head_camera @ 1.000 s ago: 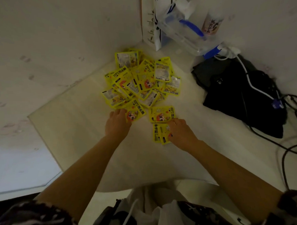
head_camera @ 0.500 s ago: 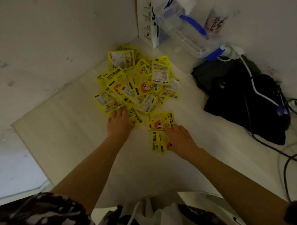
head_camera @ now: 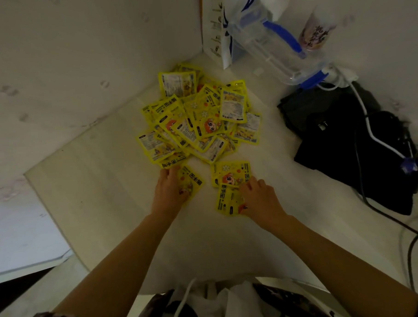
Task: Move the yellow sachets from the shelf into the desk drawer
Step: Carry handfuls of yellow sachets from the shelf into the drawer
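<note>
Plainly, most of the job is ahead: the yellow sachets [head_camera: 196, 118] lie heaped on the pale shelf [head_camera: 92, 187], and no drawer shows in this view.

Furthest left, the left hand [head_camera: 170, 190] lies palm down at the near edge of the heap. Its grip looks narrow, fingers curled over a lone sachet [head_camera: 192, 180] that pokes out to its right, the fingertips reaching the lowest packets of the pile just beyond them. Whether the thumb is under the packet is hidden.

To its right, the right hand [head_camera: 261, 199] pinches a near sachet [head_camera: 229, 199] at its right edge, the packet sticking out to the left of the grip. Another packet [head_camera: 231, 173] lies flat just beyond those fingertips, touching the held one.

Further right, well apart from both hands, sit a black bag [head_camera: 341, 147] with cables [head_camera: 369, 132] across it and a clear jug [head_camera: 270, 43] with blue trim.

The risks, as I judge them: the packets look slick and thin, so an edge pinch may let one slide out on the lift; dragging the left hand back could spread the heap; and loose packets may drop over the shelf's near edge.
</note>
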